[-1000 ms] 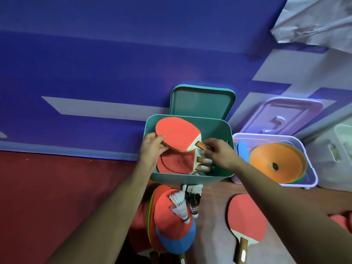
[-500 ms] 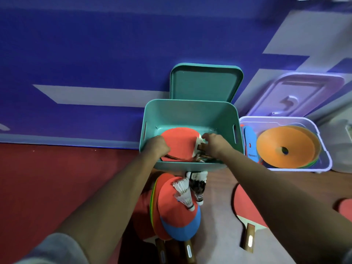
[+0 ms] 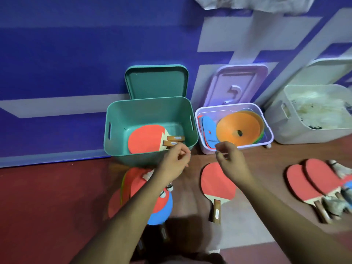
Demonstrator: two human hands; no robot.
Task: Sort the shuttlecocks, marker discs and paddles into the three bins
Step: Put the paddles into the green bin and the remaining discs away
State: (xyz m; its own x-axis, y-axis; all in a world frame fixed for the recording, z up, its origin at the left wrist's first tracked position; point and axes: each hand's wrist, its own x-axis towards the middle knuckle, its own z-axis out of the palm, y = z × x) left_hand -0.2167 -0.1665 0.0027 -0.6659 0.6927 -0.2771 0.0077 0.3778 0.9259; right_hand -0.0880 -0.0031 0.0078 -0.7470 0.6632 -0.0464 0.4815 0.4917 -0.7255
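Observation:
A teal bin (image 3: 122, 119) holds stacked red paddles (image 3: 145, 139), handles pointing right. My left hand (image 3: 174, 161) hovers at its front right corner, fingers loosely curled, holding nothing. My right hand (image 3: 231, 161) hangs empty between the teal bin and the lilac bin (image 3: 267, 130), which holds an orange marker disc (image 3: 238, 128) and blue ones. The white bin (image 3: 291, 130) on the right contains shuttlecocks. One red paddle (image 3: 214, 184) lies on the floor under my right hand. A pile of discs, paddles and shuttlecocks (image 3: 137, 189) sits under my left arm.
Two more red paddles (image 3: 314, 181) with shuttlecocks lie on the floor at the right. The teal lid (image 3: 156, 82) and the lilac lid (image 3: 238, 84) lean on the blue wall behind their bins. A crumpled white sheet (image 3: 247, 2) hangs at the top.
Both hands set the red paddle down into the teal bin, let go and pulled back out toward me. The view has shifted right, showing the white bin.

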